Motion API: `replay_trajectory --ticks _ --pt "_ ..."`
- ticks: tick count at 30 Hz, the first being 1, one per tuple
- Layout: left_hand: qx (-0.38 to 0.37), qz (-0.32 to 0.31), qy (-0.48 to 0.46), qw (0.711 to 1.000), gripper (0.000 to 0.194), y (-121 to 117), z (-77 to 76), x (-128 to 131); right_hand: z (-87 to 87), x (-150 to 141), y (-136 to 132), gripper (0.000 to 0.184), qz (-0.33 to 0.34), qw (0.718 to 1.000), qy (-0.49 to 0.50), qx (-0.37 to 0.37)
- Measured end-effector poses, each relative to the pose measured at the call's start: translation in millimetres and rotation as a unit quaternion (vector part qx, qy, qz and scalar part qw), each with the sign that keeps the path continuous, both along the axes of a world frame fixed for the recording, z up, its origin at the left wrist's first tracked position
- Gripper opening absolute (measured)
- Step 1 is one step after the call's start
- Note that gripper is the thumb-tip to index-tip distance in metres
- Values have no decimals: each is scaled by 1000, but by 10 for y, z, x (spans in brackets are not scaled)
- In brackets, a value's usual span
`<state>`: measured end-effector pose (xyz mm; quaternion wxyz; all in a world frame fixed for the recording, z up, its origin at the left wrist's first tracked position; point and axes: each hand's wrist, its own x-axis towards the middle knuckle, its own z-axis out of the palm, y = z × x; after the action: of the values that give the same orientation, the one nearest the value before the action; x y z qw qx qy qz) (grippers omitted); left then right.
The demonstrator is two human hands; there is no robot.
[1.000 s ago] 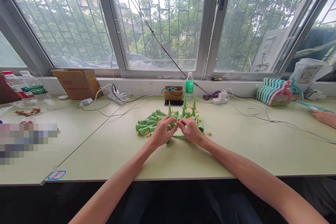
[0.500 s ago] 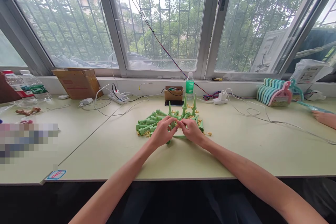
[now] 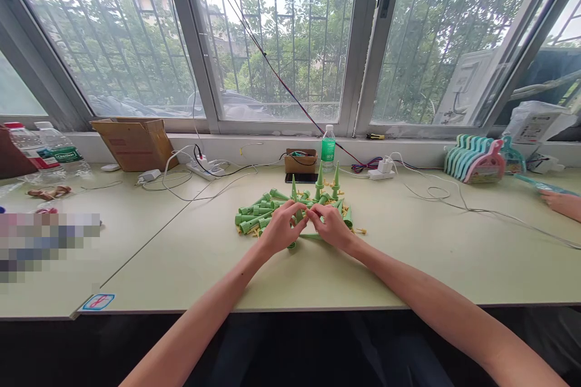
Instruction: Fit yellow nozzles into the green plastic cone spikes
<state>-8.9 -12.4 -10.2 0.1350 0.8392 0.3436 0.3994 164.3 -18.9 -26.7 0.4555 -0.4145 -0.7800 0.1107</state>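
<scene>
My left hand (image 3: 282, 228) is closed around a green plastic watering spike (image 3: 299, 215), whose lower end shows under the fingers. From the right, my right hand (image 3: 332, 227) meets it with fingertips pinched together at the spike's side. What sits in that pinch is tiny and mostly covered; I cannot make it out. Around both hands lies a pile of green spike tubes (image 3: 249, 225) with small yellow valve pieces (image 3: 361, 231) among them. Several spikes stand point up behind the hands, such as one green cone (image 3: 320, 178).
Behind the pile are a small brown box (image 3: 300, 162), a phone (image 3: 295, 178) and a green-labelled bottle (image 3: 327, 145). Cables and a power strip (image 3: 206, 168) run along the wall. At right, hangers (image 3: 474, 159) stand near another person's hand (image 3: 560, 202). A cardboard box (image 3: 134, 144) is at left.
My hands stay together over the pile, with only a slight shift of the right fingers. The other person's hand at far right has barely moved.
</scene>
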Motion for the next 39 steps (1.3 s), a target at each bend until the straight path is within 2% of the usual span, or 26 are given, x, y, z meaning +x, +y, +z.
replay_trajectory --ticks 19,27,39 --pt "7 -14 3 1000 15 2 -7 -2 -68 18 79 47 7 1000 2 2" --pt "5 -3 5 1000 17 9 -22 -5 -31 11 27 41 18 1000 -4 4" --pt "17 -9 6 1000 16 20 -35 -4 -46 11 45 44 8 1000 -10 -3"
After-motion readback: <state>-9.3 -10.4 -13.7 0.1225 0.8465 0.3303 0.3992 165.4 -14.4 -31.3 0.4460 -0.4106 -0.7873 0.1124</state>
